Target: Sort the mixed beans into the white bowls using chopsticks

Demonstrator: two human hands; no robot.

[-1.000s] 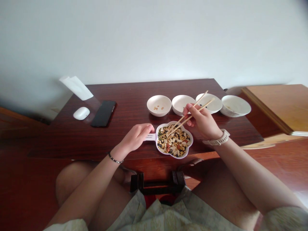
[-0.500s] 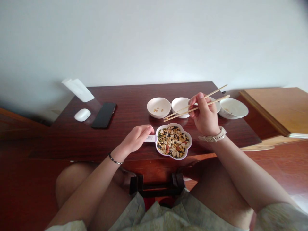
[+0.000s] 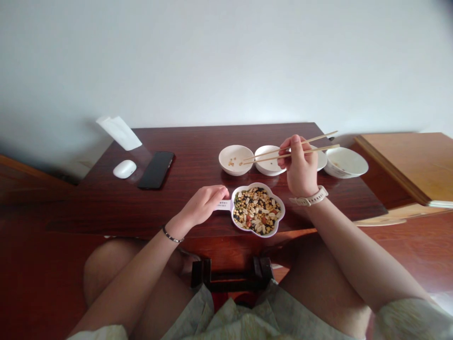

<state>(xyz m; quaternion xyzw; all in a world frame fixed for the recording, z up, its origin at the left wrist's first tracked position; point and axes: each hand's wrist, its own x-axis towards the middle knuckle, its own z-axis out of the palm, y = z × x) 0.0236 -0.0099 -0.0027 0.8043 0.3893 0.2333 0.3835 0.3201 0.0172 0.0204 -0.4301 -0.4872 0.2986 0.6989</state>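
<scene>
My right hand (image 3: 299,165) grips a pair of wooden chopsticks (image 3: 269,152), whose slightly parted tips reach over the right side of the leftmost white bowl (image 3: 226,168). Several pale yellow beans (image 3: 231,163) lie in that bowl, one right by the tips. My left hand (image 3: 203,205) is closed around the white handle of a flower-shaped dish (image 3: 283,215) with a purple underside. It is full of mixed beans and peanuts (image 3: 256,210). A second white bowl (image 3: 269,165) stands to the right, holding a small dark speck. My right hand partly hides a third bowl (image 3: 322,160).
A wider white bowl (image 3: 347,163) is at the row's right end, with a few bits inside. On the left of the dark wooden table (image 3: 191,156) are a black phone (image 3: 156,170), a white rounded case (image 3: 124,169) and folded white paper (image 3: 120,132). A wall rises behind.
The chopstick tips have moved up from above the dish's edge to the leftmost bowl and parted. A bean that was between them appears to lie in the bowl. My left hand keeps its grip.
</scene>
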